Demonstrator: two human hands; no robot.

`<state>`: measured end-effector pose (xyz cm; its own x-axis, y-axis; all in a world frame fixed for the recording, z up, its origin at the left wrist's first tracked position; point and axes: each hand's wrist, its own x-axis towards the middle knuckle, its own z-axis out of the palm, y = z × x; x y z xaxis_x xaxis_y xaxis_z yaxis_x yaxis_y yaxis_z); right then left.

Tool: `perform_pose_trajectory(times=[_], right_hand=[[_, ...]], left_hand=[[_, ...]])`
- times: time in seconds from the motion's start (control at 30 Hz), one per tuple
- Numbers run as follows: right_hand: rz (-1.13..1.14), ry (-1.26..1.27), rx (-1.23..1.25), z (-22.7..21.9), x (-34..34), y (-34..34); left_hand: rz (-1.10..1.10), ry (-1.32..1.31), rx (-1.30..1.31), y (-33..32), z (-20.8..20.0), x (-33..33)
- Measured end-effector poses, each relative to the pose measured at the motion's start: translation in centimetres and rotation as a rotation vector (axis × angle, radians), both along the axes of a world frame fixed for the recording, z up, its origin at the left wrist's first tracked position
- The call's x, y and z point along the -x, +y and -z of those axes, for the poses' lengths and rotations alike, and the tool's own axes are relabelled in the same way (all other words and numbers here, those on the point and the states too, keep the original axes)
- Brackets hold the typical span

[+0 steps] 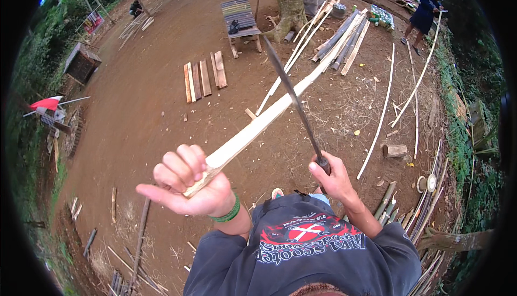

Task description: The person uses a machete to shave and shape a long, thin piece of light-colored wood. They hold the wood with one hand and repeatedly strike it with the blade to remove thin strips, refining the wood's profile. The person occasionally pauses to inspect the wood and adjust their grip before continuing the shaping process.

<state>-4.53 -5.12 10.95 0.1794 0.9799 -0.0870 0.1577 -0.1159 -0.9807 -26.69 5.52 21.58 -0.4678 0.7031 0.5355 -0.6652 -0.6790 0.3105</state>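
Observation:
My left hand [191,185] is closed round the near end of a long pale strip of wood or bamboo [250,132], thumb stretched out to the left. The strip slants up and away to the right, toward a pile of split bamboo; I cannot tell where its far end lies. In my right hand [336,180] is the dark handle of a machete [305,121]. Its long dark blade points up and to the left and crosses over the strip past its middle. Whether the edge touches the strip cannot be made out. A green band circles my left wrist.
Short boards [205,78] lie on the bare dirt ahead, near a slatted bench [239,15] and a tree trunk [290,0]. Split bamboo [347,43] is heaped beyond. At the far right another person [425,13] handles a long strip. A wood block [395,150] sits nearer.

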Motion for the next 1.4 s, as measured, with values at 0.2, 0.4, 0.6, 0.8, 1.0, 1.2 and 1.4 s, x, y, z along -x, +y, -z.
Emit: perform_pose_trajectory(times=[0.2, 0.4, 0.6, 0.8, 1.0, 1.2, 1.4], right_hand=[[-0.218, -0.052, -0.034, -3.3, 2.6, -1.0], [-0.238, -0.2, -0.085, -2.6, 1.4, -0.1], [-0.196, -0.309, -0.029, -3.3, 0.8, 0.7], [-0.154, -0.369, 0.012, -3.4, -0.4, 1.3], [-0.074, -0.372, 0.094, -1.4, -3.1, 3.8], [-0.215, -0.342, -0.055, -0.8, -2.8, 3.0], [-0.335, -0.29, -0.089, -4.2, -1.3, 2.3]], left_hand=[[0.131, 0.149, -0.115, -0.4, 2.5, -4.8], [0.214, 0.154, -0.223, -0.7, 3.6, -5.7], [0.194, 0.188, -0.27, -0.6, 4.0, -6.2], [0.118, 0.265, -0.267, -0.8, 3.8, -6.5], [0.142, 0.35, -0.312, -0.5, 3.6, -6.8], [0.145, 0.471, -0.423, 0.5, 3.7, -6.4], [0.2, 0.374, -0.465, 1.0, 3.6, -6.6]])
